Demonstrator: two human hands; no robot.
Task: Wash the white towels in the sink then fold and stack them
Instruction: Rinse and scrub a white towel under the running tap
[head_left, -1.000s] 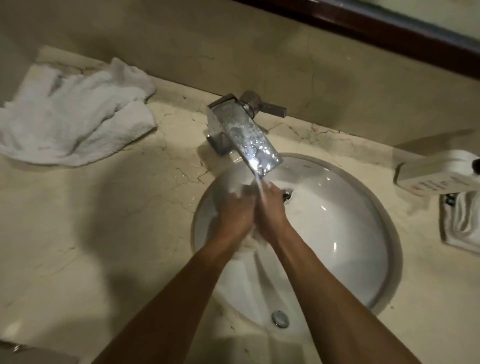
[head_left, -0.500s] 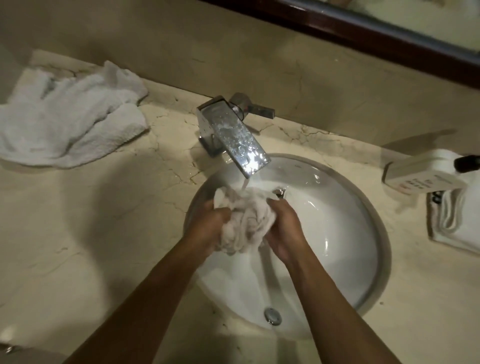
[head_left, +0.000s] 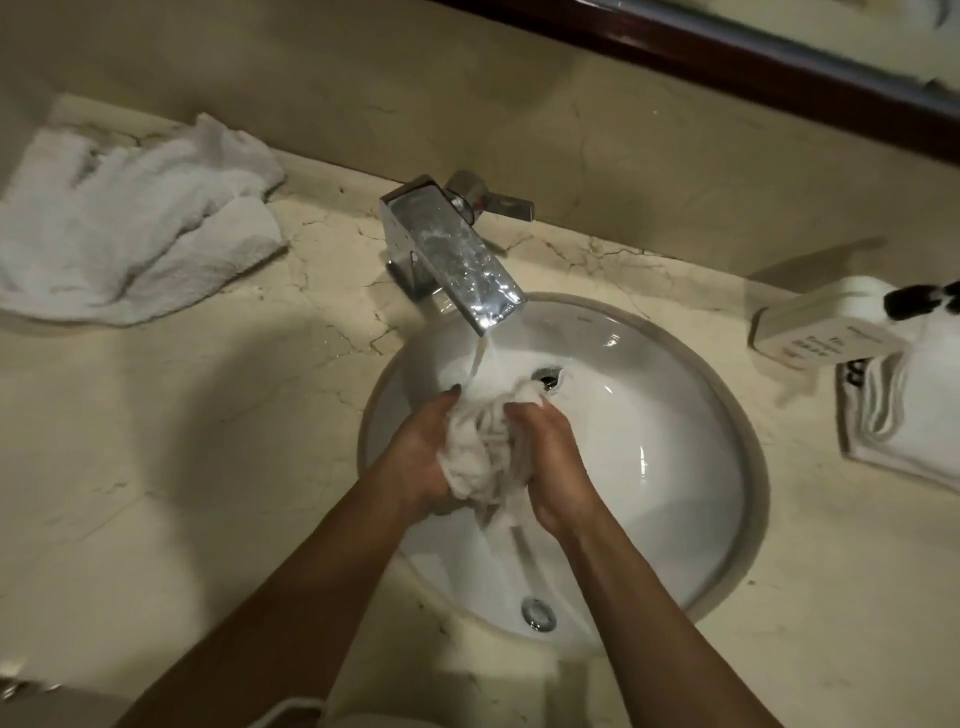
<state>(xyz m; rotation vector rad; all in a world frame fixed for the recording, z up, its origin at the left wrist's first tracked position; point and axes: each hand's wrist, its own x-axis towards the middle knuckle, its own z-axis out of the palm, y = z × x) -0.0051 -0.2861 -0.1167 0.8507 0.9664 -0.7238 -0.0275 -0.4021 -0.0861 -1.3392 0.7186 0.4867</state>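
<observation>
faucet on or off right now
On. A stream of water runs from the faucet spout onto the bunched towel in the sink.

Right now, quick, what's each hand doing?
Left hand: closed, gripping the wet towel under the running faucet.
Right hand: closed, gripping the same towel from the other side.

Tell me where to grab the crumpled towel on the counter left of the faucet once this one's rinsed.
Take the crumpled towel by its raised upper right corner near the wall, coming from the right, the faucet side. That edge is bunched up and stands off the counter, so fingers can likely pinch it; the left part lies flatter.
</observation>
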